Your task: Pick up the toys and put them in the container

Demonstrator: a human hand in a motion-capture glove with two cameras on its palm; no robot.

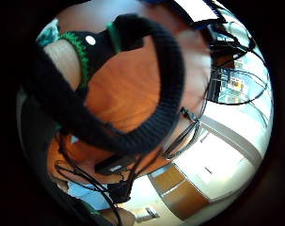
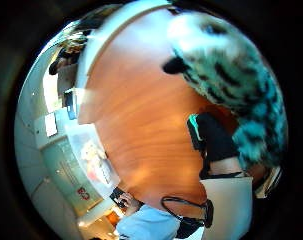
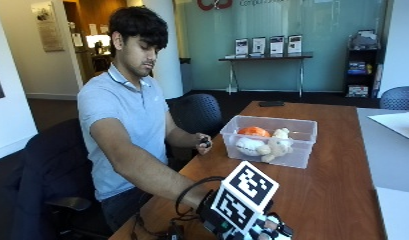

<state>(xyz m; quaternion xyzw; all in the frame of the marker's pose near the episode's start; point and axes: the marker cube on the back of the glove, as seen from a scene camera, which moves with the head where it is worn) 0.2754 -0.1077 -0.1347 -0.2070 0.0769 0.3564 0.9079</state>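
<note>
office lobby | wooden conference table [image 3: 324,165] | office chairs [image 3: 201,112] | glass wall [image 3: 277,30] | brochure stand [image 3: 267,47]

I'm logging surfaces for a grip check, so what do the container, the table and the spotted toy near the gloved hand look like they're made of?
Container: clear, glossy plastic by the look; the toys inside show through its walls.
Table: reddish-brown wood or wood-look laminate, smooth with a sheen; grain streaks show, real wood uncertain.
Spotted toy: plush fabric, teal-white with dark spots, fuzzy outline.
</note>
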